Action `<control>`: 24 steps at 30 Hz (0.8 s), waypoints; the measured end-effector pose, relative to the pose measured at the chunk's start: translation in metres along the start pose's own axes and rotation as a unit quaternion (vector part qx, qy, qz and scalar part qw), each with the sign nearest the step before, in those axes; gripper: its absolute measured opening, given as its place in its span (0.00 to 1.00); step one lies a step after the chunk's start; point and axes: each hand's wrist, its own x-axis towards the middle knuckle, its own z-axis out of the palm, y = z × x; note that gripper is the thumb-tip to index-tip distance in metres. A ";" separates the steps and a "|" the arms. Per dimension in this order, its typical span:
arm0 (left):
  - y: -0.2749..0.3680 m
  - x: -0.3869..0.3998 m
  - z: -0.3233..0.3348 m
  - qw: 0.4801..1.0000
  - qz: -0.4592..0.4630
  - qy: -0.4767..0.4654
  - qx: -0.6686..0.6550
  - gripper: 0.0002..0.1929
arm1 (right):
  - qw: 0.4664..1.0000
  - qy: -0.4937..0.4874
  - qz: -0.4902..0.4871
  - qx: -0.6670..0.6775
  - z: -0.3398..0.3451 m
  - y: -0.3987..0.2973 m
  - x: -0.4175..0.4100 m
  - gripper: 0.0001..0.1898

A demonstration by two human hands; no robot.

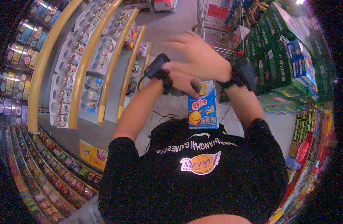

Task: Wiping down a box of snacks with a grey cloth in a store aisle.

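Note:
My left hand [183,83] grips a blue snack box [202,113] by its upper part, with one fingertip on its front. A yellow cartoon character and printed writing cover that front, and the box hangs upright before my chest. Over the left hand passes my right hand [198,57], blurred, fingers spread, with nothing visible in it. It partly hides the left hand, and I cannot tell whether the two touch. A dark device [157,65] is at my left wrist, and a black band [237,74] circles the right one.
Shelves with yellow edges [88,64] hold clear-lidded packs at left. Beyond my hands stands a wire shopping cart [219,30] with red parts. Stacked green cartons [268,56] rise at right, with blue boxes [303,65] on them. A thin cable [165,115] hangs below my left arm.

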 end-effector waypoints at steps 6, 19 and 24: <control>0.014 -0.016 -0.016 0.998 -0.047 0.041 0.018 0.26 | 0.973 -0.157 -0.168 -0.014 0.020 -0.014 0.027 0.22; 0.017 -0.020 -0.002 0.986 -0.113 0.121 0.030 0.27 | 0.988 -0.072 -0.139 0.003 0.034 -0.028 -0.048 0.24; 0.021 -0.035 0.002 0.989 -0.120 0.082 -0.008 0.27 | 0.996 0.075 -0.011 0.051 0.022 -0.031 -0.075 0.24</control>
